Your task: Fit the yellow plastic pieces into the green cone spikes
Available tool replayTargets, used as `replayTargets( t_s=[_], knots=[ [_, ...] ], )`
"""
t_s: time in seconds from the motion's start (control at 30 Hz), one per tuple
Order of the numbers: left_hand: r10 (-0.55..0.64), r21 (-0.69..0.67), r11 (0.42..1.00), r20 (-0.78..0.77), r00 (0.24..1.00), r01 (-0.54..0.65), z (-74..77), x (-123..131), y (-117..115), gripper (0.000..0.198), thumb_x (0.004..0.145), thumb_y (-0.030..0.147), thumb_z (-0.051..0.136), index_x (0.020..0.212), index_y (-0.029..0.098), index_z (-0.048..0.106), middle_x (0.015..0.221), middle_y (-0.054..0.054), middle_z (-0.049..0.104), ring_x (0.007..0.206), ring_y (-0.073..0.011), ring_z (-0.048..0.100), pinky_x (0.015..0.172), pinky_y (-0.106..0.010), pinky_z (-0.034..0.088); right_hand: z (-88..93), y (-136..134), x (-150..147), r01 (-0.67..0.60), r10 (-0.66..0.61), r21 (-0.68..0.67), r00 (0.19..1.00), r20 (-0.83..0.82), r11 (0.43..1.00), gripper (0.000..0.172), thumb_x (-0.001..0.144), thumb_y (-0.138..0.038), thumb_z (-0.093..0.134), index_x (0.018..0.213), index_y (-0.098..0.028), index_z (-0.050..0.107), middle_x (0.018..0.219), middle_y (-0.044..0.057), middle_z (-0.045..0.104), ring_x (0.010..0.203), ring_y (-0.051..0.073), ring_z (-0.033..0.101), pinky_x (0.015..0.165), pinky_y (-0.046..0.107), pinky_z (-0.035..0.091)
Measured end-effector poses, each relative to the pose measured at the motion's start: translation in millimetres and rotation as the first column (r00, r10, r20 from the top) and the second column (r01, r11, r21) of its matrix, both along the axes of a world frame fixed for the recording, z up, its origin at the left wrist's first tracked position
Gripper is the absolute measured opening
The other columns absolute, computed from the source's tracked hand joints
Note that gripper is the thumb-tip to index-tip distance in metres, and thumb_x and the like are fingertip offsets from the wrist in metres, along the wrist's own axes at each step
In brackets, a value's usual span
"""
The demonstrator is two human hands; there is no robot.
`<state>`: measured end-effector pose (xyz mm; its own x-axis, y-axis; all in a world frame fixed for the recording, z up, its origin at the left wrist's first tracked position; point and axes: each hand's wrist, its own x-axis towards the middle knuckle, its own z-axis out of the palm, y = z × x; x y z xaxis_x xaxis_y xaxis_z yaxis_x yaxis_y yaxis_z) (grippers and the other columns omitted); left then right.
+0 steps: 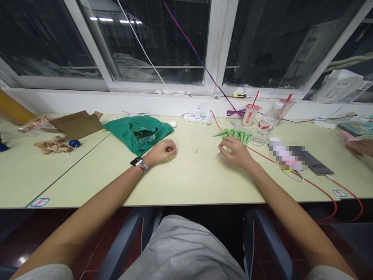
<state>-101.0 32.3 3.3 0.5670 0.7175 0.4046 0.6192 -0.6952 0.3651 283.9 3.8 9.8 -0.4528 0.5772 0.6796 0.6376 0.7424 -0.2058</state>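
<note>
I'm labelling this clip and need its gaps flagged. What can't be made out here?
- Head view: the small piece in the left hand, which is closed over it.
- Head view: contents of the green bag, hidden by its folds.
- Head view: whatever lies under the pixelated patch beside the phone.
- Head view: another person's hand, cut off by the right edge.
- Head view: how many green cones lie by the right hand; too small.

Both bare forearms reached forward and angled inward toward each other. The left hand [161, 151] lay curled in a loose fist, knuckles up, thumb against the fingers. The right hand [236, 152] lay palm down, fingers bent and pointing forward. Whether they gripped anything could not be made out.
</note>
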Motion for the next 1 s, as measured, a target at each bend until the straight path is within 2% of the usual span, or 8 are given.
replayTargets(
  t_s=[0.13, 0.27, 0.43, 0.6, 0.73, 0.87, 1.0],
  knots=[
    [-0.003, -0.008, 1.0, -0.006, 1.0, 0.003, 1.3, 0.7, -1.0, 0.017, 0.093, 0.027, 0.058, 0.08, 0.019, 0.066, 0.085, -0.004, 0.066, 0.082, -0.0192, 0.06, 0.08, -0.032, 0.045, -11.6, -10.1, -28.1, 0.026, -0.012, 0.135, 0.994, -0.106, 0.991, 0.019, 0.103, -0.021, 0.052, 0.09, -0.021, 0.067, 0.089, 0.01, 0.067, 0.087, 0.024, 0.06, 0.078, 0.038, 0.047],
    [0.002, -0.009, 1.0, -0.003, 1.0, -0.002, 1.9, 0.9, -1.1, 0.017, 0.093, 0.027, 0.058, 0.079, 0.019, 0.066, 0.085, -0.004, 0.066, 0.082, -0.0195, 0.06, 0.08, -0.032, 0.045, -22.5, -10.0, -44.3, -0.049, 0.05, 0.22, 0.999, -0.001, 0.974, 0.018, 0.101, -0.018, 0.053, 0.089, -0.02, 0.066, 0.09, 0.01, 0.067, 0.083, 0.024, 0.056, 0.075, 0.039, 0.044],
    [-0.009, -0.009, 1.0, -0.01, 1.0, 0.009, 0.1, -1.0, 1.1, 0.017, 0.093, 0.026, 0.058, 0.08, 0.019, 0.067, 0.085, -0.004, 0.067, 0.083, -0.0197, 0.06, 0.08, -0.032, 0.045, -25.9, 6.1, -38.1, -0.201, 0.182, 0.278, 0.979, 0.092, 0.939, 0.017, 0.1, -0.016, 0.052, 0.088, -0.02, 0.065, 0.088, 0.009, 0.066, 0.08, 0.022, 0.054, 0.074, 0.038, 0.044],
    [0.002, -0.008, 1.0, -0.018, 1.0, -0.002, 0.2, -0.5, 1.0, 0.017, 0.092, 0.027, 0.058, 0.08, 0.019, 0.067, 0.085, -0.004, 0.067, 0.083, -0.0199, 0.06, 0.079, -0.032, 0.045, -24.8, 9.8, -30.9, -0.225, 0.204, 0.295, 0.974, 0.101, 0.929, 0.018, 0.099, -0.017, 0.052, 0.087, -0.02, 0.065, 0.087, 0.009, 0.064, 0.078, 0.022, 0.053, 0.072, 0.037, 0.044],
    [-0.006, -0.004, 1.0, -0.011, 1.0, 0.006, 3.3, 3.1, -1.6, 0.018, 0.092, 0.027, 0.057, 0.078, 0.019, 0.066, 0.084, -0.004, 0.066, 0.082, -0.0201, 0.06, 0.079, -0.033, 0.046, -25.0, 4.7, -46.5, -0.181, 0.148, 0.212, 0.975, 0.165, 0.96, 0.017, 0.1, -0.019, 0.052, 0.102, -0.02, 0.069, 0.103, 0.013, 0.067, 0.091, 0.025, 0.057, 0.081, 0.041, 0.047],
    [-0.017, -0.004, 1.0, -0.013, 1.0, 0.017, 4.5, 4.8, -2.1, 0.018, 0.092, 0.027, 0.057, 0.077, 0.02, 0.065, 0.084, -0.004, 0.066, 0.083, -0.0206, 0.06, 0.08, -0.034, 0.046, -29.1, 9.4, -76.9, -0.105, 0.088, 0.074, 0.974, 0.21, 0.992, 0.03, 0.098, -0.016, 0.053, 0.124, -0.018, 0.068, 0.123, 0.017, 0.065, 0.114, 0.031, 0.055, 0.094, 0.045, 0.047],
    [-0.019, -0.004, 1.0, -0.016, 1.0, 0.019, 3.8, 4.9, -2.3, 0.019, 0.093, 0.027, 0.057, 0.077, 0.02, 0.065, 0.084, -0.005, 0.066, 0.083, -0.0208, 0.06, 0.081, -0.034, 0.047, -31.9, 15.5, -102.3, -0.019, 0.025, -0.026, 0.963, 0.267, 0.999, 0.023, 0.097, -0.011, 0.053, 0.108, -0.018, 0.072, 0.108, 0.014, 0.066, 0.101, 0.028, 0.055, 0.087, 0.042, 0.047]
  ],
)
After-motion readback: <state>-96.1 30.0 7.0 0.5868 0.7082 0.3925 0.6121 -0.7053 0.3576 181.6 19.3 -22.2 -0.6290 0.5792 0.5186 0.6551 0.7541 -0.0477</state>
